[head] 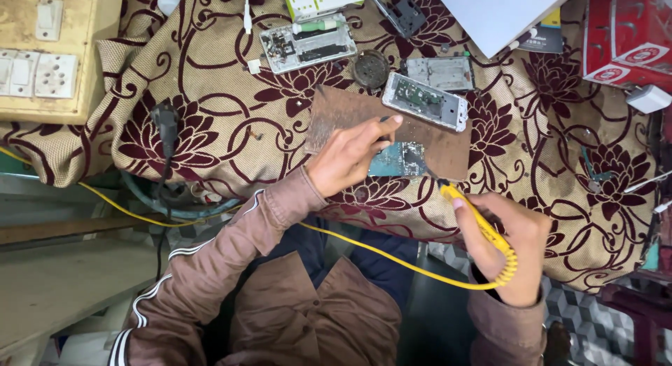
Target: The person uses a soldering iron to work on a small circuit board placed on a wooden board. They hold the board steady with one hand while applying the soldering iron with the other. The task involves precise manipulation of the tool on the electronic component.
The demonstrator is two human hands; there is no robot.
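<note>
Small teal-blue circuit board [399, 158], lying on a worn brown rectangular work plate [448, 150] atop the maroon-and-beige floral cloth-covered bench [210, 121], just below an opened white phone chassis [425, 100] and well apart from a second gutted phone frame [308, 44] farther up. Risk, as judged: the yellow-handled soldering iron [479, 222] has its tip at the board's edge, so a slip or long dwell could scorch tracks, and its trailing yellow cord [350, 243] could snag. Left hand [346, 156] fingers closed, pinching a thin tool against the board; right hand [514, 247] wrapped closed around the iron's handle.
</note>
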